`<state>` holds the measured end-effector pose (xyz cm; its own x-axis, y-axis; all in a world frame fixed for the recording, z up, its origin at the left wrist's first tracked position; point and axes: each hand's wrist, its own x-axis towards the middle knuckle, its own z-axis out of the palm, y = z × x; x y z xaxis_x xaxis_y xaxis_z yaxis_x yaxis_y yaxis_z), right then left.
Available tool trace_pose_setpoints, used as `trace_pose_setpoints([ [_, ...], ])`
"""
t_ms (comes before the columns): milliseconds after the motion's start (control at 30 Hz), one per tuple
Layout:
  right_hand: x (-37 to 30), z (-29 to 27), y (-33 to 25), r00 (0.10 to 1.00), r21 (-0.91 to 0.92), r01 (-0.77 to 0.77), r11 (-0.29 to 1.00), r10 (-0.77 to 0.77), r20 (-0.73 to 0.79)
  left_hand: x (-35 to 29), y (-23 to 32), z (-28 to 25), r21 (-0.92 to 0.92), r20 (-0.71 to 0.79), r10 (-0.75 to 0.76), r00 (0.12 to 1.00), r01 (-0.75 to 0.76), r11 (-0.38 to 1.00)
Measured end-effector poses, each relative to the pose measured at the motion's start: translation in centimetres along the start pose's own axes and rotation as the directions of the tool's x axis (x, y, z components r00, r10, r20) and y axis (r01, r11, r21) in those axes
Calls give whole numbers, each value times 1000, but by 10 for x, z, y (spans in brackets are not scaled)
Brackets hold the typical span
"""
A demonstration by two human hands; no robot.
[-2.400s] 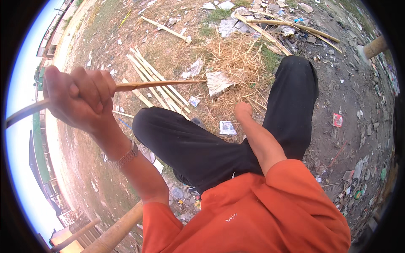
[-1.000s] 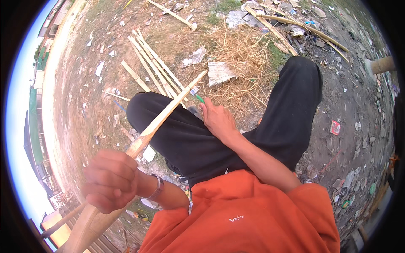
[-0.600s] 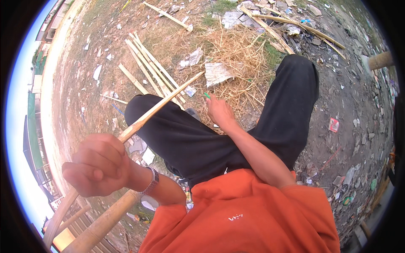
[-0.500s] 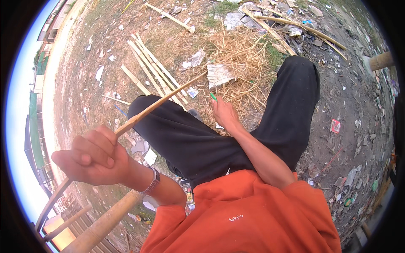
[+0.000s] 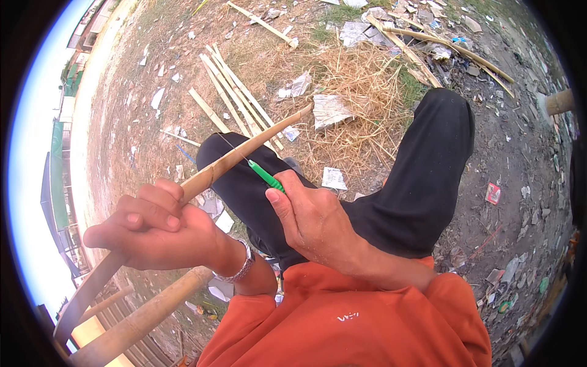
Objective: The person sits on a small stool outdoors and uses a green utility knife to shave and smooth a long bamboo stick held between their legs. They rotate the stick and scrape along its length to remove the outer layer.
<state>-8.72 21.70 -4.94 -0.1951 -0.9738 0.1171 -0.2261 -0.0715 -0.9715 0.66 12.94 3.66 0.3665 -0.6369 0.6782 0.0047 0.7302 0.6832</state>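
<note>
Bamboo stick (image 5: 244, 153), one, left hand (image 5: 153, 229); right hand (image 5: 312, 220), one green-handled tool (image 5: 264, 175).

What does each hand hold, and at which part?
Left hand grips the bamboo strip near its lower end; right hand holds the green-handled knife by its handle.

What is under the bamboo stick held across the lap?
Under the bamboo stick are the black trousers and littered ground. The left hand covers its gripped middle.
</note>
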Motion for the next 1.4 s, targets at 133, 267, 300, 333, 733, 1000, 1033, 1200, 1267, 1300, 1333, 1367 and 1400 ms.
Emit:
trace_pose_setpoints([
  [133,3,11,15,990,-207,-123,971,135,45,-4,1,5,-10,14,15,1000,-15,1000],
  [267,2,6,10,992,-159,-97,983,109,68,-7,2,4,-43,49,4,999,-1,999],
  [300,2,8,9,994,-145,-79,986,88,60,-7,3,3,-61,67,-3,998,7,998],
  [333,3,8,9,997,-132,-60,989,66,48,-7,1,3,-84,85,-13,996,20,996],
  [733,6,9,56,990,-310,-138,941,138,-22,-2,-1,9,-142,172,-15,985,40,989],
  [1000,4,8,41,991,-352,-126,927,131,-8,-6,-5,2,-199,268,69,961,-15,980],
  [1033,6,10,56,986,-393,-161,905,166,-22,-4,-5,1,-221,264,51,963,8,975],
  [1200,-3,11,82,950,-438,-240,866,303,78,3,-9,-7,-230,271,36,962,29,973],
  [1267,1,15,56,952,-403,-235,885,293,88,4,-8,-3,-230,237,1,971,55,972],
  [1300,-2,14,58,945,-415,-260,872,319,78,4,-7,-2,-230,219,-16,976,67,971],
  [1333,-4,11,61,939,-423,-277,863,336,69,1,-5,1,-179,157,-37,987,66,982],
  [1367,-6,8,64,934,-431,-294,853,352,61,2,-5,-1,-181,151,-39,988,66,981],
  [1400,-4,3,68,944,-437,-283,854,329,31,3,-5,-4,-183,144,-40,989,66,981],
])
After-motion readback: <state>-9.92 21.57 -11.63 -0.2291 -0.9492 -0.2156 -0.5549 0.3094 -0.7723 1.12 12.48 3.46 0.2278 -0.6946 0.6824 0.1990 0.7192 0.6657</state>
